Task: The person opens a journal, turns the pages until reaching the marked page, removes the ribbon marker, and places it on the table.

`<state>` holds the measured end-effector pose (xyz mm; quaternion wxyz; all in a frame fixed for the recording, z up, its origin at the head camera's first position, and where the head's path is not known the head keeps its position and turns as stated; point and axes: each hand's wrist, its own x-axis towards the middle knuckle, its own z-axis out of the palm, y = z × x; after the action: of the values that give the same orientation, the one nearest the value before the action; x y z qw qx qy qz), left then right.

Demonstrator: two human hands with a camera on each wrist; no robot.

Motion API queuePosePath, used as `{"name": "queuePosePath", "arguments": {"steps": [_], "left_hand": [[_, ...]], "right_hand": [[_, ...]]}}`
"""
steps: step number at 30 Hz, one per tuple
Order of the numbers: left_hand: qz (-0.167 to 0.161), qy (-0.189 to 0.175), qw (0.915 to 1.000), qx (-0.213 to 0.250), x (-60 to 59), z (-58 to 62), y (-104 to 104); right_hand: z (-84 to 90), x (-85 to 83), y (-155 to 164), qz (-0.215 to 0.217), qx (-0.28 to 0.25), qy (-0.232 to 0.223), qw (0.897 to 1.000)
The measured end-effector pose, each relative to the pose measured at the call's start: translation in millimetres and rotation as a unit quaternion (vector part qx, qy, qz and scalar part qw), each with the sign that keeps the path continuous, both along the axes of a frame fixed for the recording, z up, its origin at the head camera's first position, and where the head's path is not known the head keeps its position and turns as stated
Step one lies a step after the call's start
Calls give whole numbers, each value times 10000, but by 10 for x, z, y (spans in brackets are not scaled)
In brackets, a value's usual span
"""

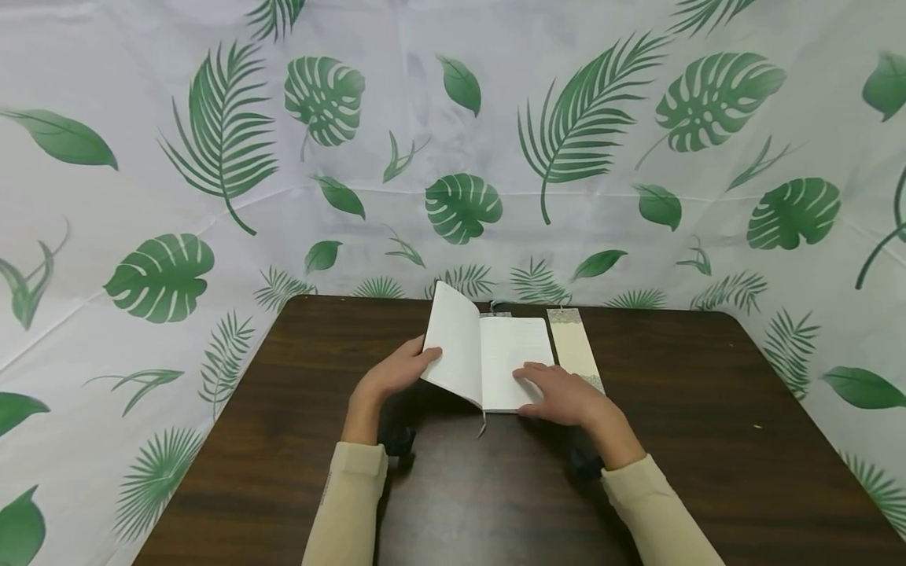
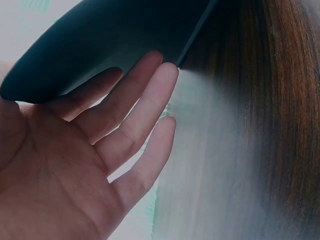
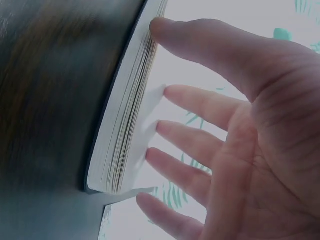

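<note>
An open notebook with white pages and a dark cover lies on the dark wooden table. My left hand props up the raised left cover and pages; in the left wrist view its straight fingers rest against the dark cover. My right hand lies flat on the right-hand page, near the lower outer corner. From the right wrist camera its fingers press the page block, the thumb at the top edge. A thin ribbon hangs from the spine.
A long pale bookmark strip lies just right of the notebook. A leaf-printed cloth hangs behind and around the table. Bare tabletop stretches to the left, right and front of the book.
</note>
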<state>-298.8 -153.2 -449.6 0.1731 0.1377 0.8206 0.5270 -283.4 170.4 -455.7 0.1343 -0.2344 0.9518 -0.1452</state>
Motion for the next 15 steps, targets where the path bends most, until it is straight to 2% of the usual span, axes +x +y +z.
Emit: {"name": "queuePosePath", "arguments": {"steps": [9, 15], "left_hand": [[1, -1, 10000, -37, 11, 3, 4], [-164, 74, 9998, 110, 18, 22, 0]], "right_hand": [[-10, -3, -4, 44, -23, 112, 9999], [52, 39, 0, 38, -104, 155, 9998]]}}
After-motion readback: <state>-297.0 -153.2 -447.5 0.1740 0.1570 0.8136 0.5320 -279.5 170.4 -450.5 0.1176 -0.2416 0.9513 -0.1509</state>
